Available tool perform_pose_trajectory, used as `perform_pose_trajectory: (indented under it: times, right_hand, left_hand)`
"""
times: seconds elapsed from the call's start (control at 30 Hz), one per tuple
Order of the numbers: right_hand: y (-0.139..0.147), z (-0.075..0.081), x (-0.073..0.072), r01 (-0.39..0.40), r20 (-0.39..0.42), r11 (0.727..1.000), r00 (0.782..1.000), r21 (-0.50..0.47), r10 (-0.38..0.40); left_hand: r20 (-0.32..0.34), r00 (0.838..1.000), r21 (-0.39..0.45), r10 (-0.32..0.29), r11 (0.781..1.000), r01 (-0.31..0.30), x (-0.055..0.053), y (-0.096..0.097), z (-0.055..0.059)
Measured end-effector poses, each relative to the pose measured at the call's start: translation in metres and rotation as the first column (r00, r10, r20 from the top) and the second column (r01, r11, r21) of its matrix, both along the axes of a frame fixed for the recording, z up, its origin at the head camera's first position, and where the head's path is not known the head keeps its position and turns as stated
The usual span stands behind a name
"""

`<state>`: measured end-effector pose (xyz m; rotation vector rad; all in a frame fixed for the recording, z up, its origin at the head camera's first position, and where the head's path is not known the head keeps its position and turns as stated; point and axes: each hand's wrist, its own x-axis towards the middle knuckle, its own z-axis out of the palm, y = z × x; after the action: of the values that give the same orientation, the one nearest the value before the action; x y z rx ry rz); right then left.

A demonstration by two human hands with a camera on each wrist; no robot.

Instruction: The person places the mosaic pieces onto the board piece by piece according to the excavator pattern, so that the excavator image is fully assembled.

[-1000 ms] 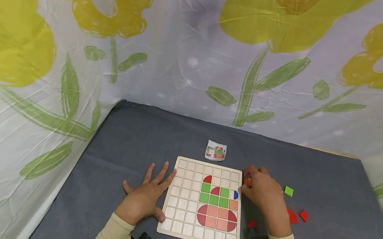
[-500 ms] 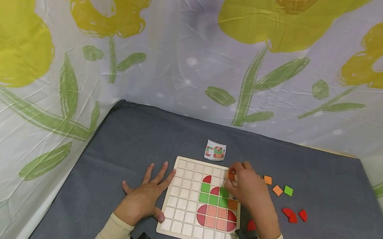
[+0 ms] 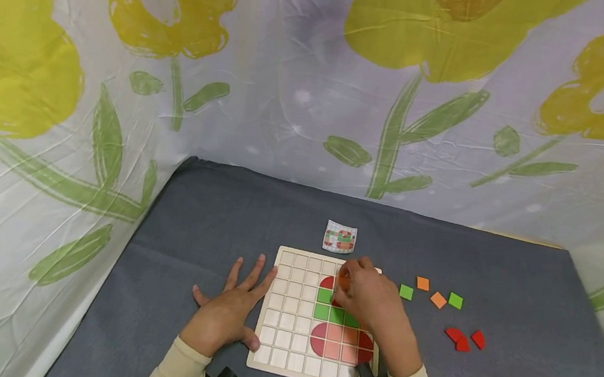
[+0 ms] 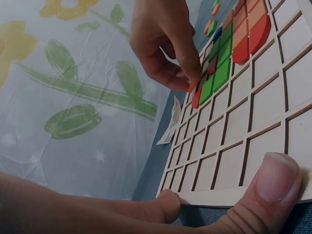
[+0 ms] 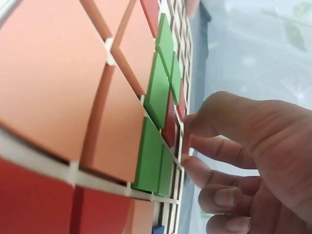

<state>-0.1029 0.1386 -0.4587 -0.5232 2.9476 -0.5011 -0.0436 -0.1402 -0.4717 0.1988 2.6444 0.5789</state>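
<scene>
A wooden grid board [image 3: 282, 338] lies on the dark cloth, its right part filled with flat coloured pieces. My left hand [image 3: 226, 319] has its fingers spread at the board's left edge; in the left wrist view its thumb [image 4: 273, 183] lies on the rim. Over the upper right of the grid, my right hand [image 3: 370, 294] pinches a small orange piece [image 5: 186, 139] between thumb and fingers. Close by its fingertips is a red quarter-circle [image 3: 327, 282]. Green squares [image 3: 322, 312], salmon squares [image 5: 113, 131] and a blue piece [image 4: 217, 34] sit in other cells.
Behind the board lies a small printed pattern card [image 3: 339, 237]. Loose orange squares [image 3: 423, 283], green squares [image 3: 455, 300] and several red quarter-circles [image 3: 462, 343] are scattered to the right. A flowered curtain [image 3: 266, 115] rises along the back of the table.
My right hand has moved left from the board's right edge to over the grid, carrying the orange piece. Loose squares it covered now show. My left hand stays put.
</scene>
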Motion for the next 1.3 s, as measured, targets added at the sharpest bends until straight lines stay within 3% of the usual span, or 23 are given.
perform_pose_trajectory:
  times: [0.1, 0.27, 0.5, 0.73, 0.93, 1.07, 1.3]
  right_hand:
    - [-0.002, -0.001, 0.000, 0.003, -0.003, 1.000, 1.000, 0.008, -0.003]
    - [-0.002, -0.002, 0.000, -0.001, -0.018, 1.000, 1.000, 0.011, 0.001]
    - [-0.002, -0.001, 0.000, -0.008, -0.026, 1.000, 1.000, -0.002, 0.008]
    - [-0.002, -0.001, -0.001, -0.003, -0.020, 1.000, 1.000, -0.002, 0.003]
    - [-0.001, 0.000, 0.000, -0.005, -0.008, 1.000, 1.000, -0.018, 0.004]
    - [0.003, -0.001, 0.000, 0.007, 0.007, 0.999, 1.000, -0.034, -0.007]
    - [0.029, 0.003, -0.003, 0.081, -0.015, 0.994, 0.996, -0.069, -0.082]
  left_hand:
    - [0.000, 1.000, -0.007, -0.002, 1.000, 0.002, 0.001, 0.003, 0.011]
    - [-0.001, 1.000, -0.011, -0.005, 1.000, 0.005, 0.002, 0.004, 0.016]
    - [0.022, 1.000, 0.005, 0.000, 1.000, 0.000, -0.005, -0.001, -0.005]
    - [-0.018, 1.000, 0.001, -0.008, 1.000, 0.008, -0.003, 0.000, -0.001]
    - [-0.024, 1.000, 0.003, 0.002, 1.000, -0.002, -0.009, -0.004, -0.030]
    - [-0.049, 0.999, -0.004, 0.005, 1.000, -0.005, -0.010, -0.005, -0.042]
    - [-0.049, 0.999, 0.000, 0.014, 1.000, -0.014, -0.008, -0.006, -0.044]
